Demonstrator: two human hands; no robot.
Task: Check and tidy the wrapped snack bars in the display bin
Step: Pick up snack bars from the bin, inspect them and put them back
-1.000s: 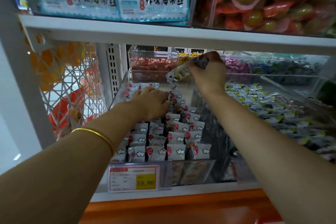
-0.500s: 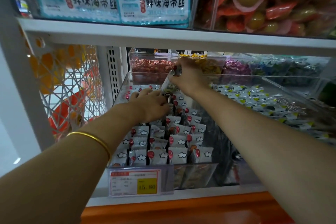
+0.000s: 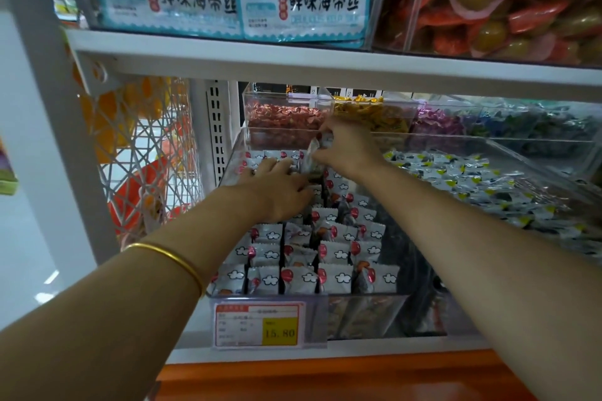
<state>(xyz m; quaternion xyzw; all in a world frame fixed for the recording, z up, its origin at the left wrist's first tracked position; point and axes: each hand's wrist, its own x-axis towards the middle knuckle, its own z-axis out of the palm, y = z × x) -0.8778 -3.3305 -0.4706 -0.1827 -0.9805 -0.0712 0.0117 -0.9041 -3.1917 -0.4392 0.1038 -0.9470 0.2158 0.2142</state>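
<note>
At rear of bin, right hand pinching snack bar

The snack bars wear silver-grey wrappers printed with white clouds and a red balloon. The display bin is clear plastic; on its front edge the price tag is white, red-bordered, with a yellow panel. The bangle is gold. The shelf is white.

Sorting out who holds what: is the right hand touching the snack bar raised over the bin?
Touching. The head view shows the right hand pinching the upper end of the raised snack bar, fingers curled on its wrapper.
</note>
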